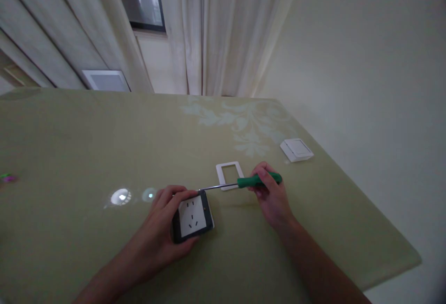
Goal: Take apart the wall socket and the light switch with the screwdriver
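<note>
My left hand (pixel 166 224) grips a wall socket (pixel 193 216) by its sides, with fingers along the far edge and the thumb at the near edge. The socket has a white slotted face inside a dark frame. In my right hand (pixel 271 196) is a screwdriver (pixel 256 181) with a green handle, its thin metal shaft pointing left. The tip reaches the far edge of the socket beside my left fingertips; whether it touches cannot be made out. Just beyond the shaft, a white rectangular cover frame (pixel 219 174) lies on the table, partly behind the screwdriver.
A white switch box (pixel 297 149) sits near the right edge of the pale green table (pixel 104 146). Something small, green and purple (pixel 9 178), lies at the far left. Curtains (pixel 223 29) hang behind the table, and a wall (pixel 365 85) runs along its right side.
</note>
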`<state>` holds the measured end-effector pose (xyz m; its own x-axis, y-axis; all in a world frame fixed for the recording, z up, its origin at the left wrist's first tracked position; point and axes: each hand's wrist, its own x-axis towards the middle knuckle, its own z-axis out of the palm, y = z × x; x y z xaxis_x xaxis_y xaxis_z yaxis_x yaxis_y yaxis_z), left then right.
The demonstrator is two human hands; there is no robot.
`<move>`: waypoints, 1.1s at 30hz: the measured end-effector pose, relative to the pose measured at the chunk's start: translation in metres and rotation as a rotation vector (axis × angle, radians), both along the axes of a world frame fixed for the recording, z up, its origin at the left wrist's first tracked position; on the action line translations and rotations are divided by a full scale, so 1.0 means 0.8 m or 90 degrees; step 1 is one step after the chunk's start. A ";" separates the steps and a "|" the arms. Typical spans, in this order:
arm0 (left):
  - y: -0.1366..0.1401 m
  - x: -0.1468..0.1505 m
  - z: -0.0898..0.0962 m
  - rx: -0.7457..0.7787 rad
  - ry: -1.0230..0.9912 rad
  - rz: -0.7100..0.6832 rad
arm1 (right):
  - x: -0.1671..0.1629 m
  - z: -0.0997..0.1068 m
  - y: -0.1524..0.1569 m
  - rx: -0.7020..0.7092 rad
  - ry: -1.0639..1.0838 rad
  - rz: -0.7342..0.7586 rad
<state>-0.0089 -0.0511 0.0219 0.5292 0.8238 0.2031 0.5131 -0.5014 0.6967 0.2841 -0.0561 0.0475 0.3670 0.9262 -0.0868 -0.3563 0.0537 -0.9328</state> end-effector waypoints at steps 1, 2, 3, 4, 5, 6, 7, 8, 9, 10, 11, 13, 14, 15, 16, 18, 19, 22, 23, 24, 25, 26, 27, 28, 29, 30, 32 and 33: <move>0.000 0.000 0.000 0.002 -0.004 0.010 | 0.001 0.001 0.000 0.006 -0.003 -0.005; 0.000 0.000 0.000 0.003 -0.006 0.022 | 0.001 0.001 0.000 0.011 -0.004 -0.008; 0.000 0.000 0.000 0.006 -0.006 0.034 | 0.001 0.002 -0.001 0.016 -0.005 -0.010; -0.001 0.000 0.000 0.013 -0.004 0.046 | 0.002 0.001 -0.001 0.021 -0.009 -0.008; -0.001 0.001 0.001 0.024 0.000 0.058 | 0.002 0.000 -0.001 0.027 -0.015 -0.004; 0.000 0.001 0.001 0.041 0.004 0.072 | 0.002 -0.001 -0.002 0.035 -0.025 0.002; 0.000 0.000 0.000 0.060 0.009 0.086 | 0.002 -0.002 -0.003 0.042 -0.037 0.008; 0.000 0.000 0.000 0.078 0.015 0.095 | 0.002 -0.004 -0.004 0.050 -0.050 0.016; 0.001 0.000 0.000 0.094 0.022 0.102 | 0.002 -0.006 -0.005 0.057 -0.064 0.023; 0.002 0.000 -0.001 0.106 0.028 0.105 | 0.002 -0.007 -0.006 0.063 -0.076 0.031; 0.003 -0.001 -0.002 0.115 0.032 0.106 | 0.002 -0.008 -0.007 0.068 -0.086 0.037; 0.004 -0.001 -0.002 0.125 0.032 0.108 | 0.001 -0.009 -0.008 0.075 -0.100 0.045; 0.005 -0.002 -0.002 0.125 0.030 0.109 | 0.001 -0.009 -0.008 0.076 -0.104 0.046; 0.005 -0.002 -0.002 0.123 0.030 0.111 | 0.001 -0.008 -0.008 0.076 -0.107 0.045; 0.005 -0.002 -0.001 0.123 0.030 0.110 | 0.001 -0.008 -0.009 0.076 -0.110 0.044; 0.005 -0.003 0.000 0.124 0.031 0.114 | 0.001 -0.007 -0.009 0.078 -0.115 0.043; 0.005 -0.003 0.001 0.125 0.031 0.115 | 0.002 -0.006 -0.009 0.080 -0.117 0.045; 0.004 -0.003 0.003 0.122 0.023 0.117 | 0.002 -0.006 -0.010 0.085 -0.114 0.055; 0.003 -0.003 0.004 0.118 0.019 0.116 | 0.002 -0.006 -0.010 0.087 -0.111 0.057; 0.003 -0.002 0.004 0.114 0.015 0.114 | 0.002 -0.006 -0.009 0.089 -0.106 0.058; 0.003 -0.002 0.006 0.112 0.009 0.114 | 0.003 -0.006 -0.008 0.089 -0.097 0.057; 0.004 -0.001 0.007 0.111 0.001 0.114 | 0.003 -0.007 -0.007 0.087 -0.083 0.054; 0.004 0.000 0.008 0.109 -0.010 0.115 | 0.004 -0.007 -0.006 0.087 -0.066 0.050; 0.005 0.000 0.010 0.107 -0.021 0.119 | 0.005 -0.008 -0.004 0.086 -0.049 0.042; 0.006 0.001 0.012 0.104 -0.033 0.122 | 0.006 -0.009 -0.002 0.085 -0.036 0.037; 0.006 0.000 0.015 0.102 -0.045 0.125 | 0.008 -0.010 0.001 0.086 -0.031 0.036; 0.007 -0.001 0.019 0.094 -0.068 0.130 | 0.012 -0.012 0.004 0.098 -0.063 0.047; 0.008 -0.003 0.021 0.086 -0.083 0.129 | 0.014 -0.012 0.006 0.107 -0.107 0.060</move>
<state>-0.0111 -0.0450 0.0386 0.3183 0.8711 0.3739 0.5222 -0.4903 0.6978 0.2950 -0.0517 0.0375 0.2743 0.9534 0.1259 -0.2071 0.1864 -0.9604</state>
